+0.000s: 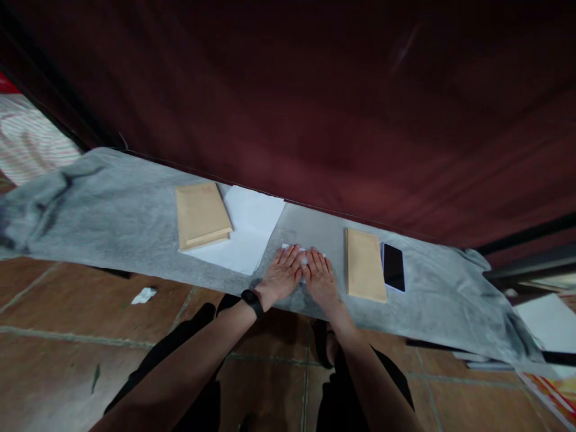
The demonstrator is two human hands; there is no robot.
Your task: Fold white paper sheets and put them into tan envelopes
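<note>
My left hand [282, 274] and my right hand [320, 277] lie flat side by side, fingers stretched forward and thumbs close together. Both press on a small piece of white paper [305, 260], mostly hidden beneath them. The paper rests on a grey cloth [310, 225] spread over a long narrow surface. To the left of my hands are larger white sheets [254, 225], partly covered by a stack of brown envelopes [202, 213]. On the right side lies another brown envelope stack [366, 264].
A phone [394, 267] with a dark screen lies right of the right-hand envelopes. Behind the surface hangs a dark red curtain-like sheet [288, 120]. A crumpled white scrap [144, 295] is on the tiled floor [67, 306]. White papers [546, 321] stand at the far right.
</note>
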